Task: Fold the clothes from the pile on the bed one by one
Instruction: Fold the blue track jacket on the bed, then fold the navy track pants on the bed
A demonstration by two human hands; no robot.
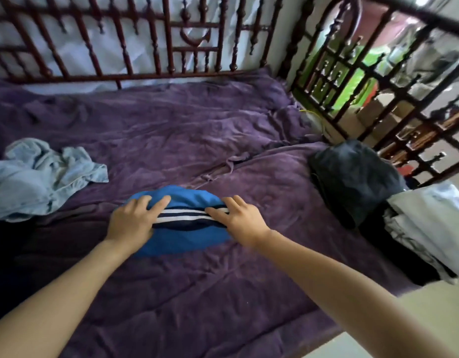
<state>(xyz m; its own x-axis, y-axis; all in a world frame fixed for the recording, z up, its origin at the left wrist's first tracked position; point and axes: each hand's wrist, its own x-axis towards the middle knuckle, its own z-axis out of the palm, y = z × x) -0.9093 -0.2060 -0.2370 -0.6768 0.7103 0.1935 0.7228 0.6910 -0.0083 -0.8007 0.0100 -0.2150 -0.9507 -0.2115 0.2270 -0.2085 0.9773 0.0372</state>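
Blue striped garment (183, 242) lies folded on the bed (171, 130) near me, and I see left grip (131, 220) and right grip (242, 219) pressing it with straight, spread fingers.

Open run of purple bedcover (171, 130) beyond the blue striped garment (187, 197), bare right up to the carved wooden headboard rail (169, 34) that walls off the far side. On the left a crumpled pale blue garment (42, 177) blocks the way; on the right a dark folded garment (352, 182), a white and grey folded stack (429, 223) nearer, the side railing (416, 16) behind them. The near strip of bedcover lies free
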